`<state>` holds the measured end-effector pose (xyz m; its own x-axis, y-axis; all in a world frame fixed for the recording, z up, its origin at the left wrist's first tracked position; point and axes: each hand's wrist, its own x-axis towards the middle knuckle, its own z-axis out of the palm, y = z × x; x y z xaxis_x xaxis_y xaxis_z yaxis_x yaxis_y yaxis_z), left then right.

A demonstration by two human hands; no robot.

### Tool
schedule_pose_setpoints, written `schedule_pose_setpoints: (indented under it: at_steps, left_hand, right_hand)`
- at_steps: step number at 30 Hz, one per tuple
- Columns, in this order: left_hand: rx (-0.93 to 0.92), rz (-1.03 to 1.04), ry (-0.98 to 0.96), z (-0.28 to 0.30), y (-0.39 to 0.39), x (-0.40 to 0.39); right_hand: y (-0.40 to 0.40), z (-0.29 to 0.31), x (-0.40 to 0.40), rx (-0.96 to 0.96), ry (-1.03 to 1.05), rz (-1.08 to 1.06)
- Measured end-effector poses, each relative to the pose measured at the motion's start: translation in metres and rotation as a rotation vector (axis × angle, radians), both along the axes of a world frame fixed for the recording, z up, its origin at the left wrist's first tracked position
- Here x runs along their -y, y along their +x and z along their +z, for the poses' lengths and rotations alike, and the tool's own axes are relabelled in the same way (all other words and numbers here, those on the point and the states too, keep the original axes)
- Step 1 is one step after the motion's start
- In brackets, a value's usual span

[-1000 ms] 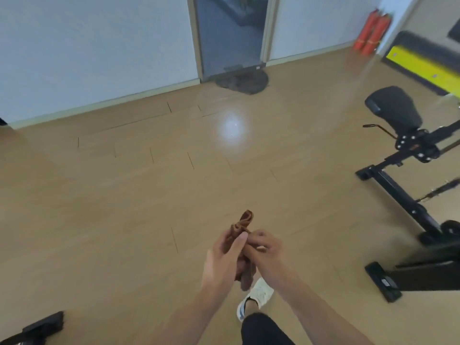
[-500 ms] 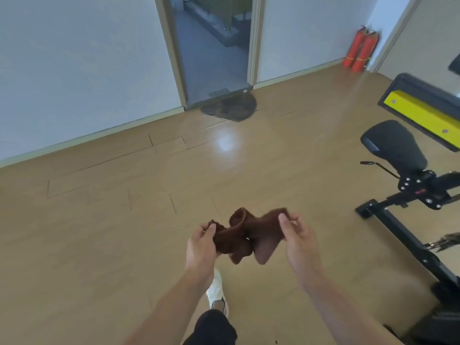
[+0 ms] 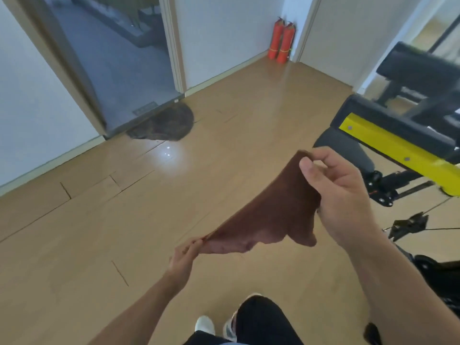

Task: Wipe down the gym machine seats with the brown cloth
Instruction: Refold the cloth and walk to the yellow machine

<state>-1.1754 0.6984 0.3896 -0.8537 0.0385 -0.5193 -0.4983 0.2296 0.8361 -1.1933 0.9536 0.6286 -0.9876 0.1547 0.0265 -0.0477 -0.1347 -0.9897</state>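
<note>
Bunched half a second ago, the brown cloth (image 3: 271, 207) now stretches between the left hand (image 3: 185, 255) and right hand (image 3: 341, 192), fingers pinching opposite corners; best folded flat before reaching the black seat (image 3: 348, 150) at right.

Brown cloth (image 3: 268, 215): soft, matt fabric. Floor (image 3: 124, 220): glossy wood-look planks. Machine panel (image 3: 398, 148): smooth yellow, semi-gloss.
</note>
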Motion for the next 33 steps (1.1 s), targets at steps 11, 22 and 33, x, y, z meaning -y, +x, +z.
schedule_pose_setpoints:
  at_steps: [11,22,33]
  left_hand:
    - [0.014,-0.173,-0.393,-0.047,-0.219,-0.073]
    - [0.283,0.188,0.182,0.076,-0.446,-0.183]
    - [0.532,-0.068,0.483,0.090,-0.687,-0.281]
  right_hand:
    - [-0.237,0.042,-0.089,-0.041,-0.027,-0.217]
    - [-0.455,-0.084,-0.150,0.383,0.105,-0.450]
    - [-0.575,-0.151,-0.149,0.453,0.214,-0.234]
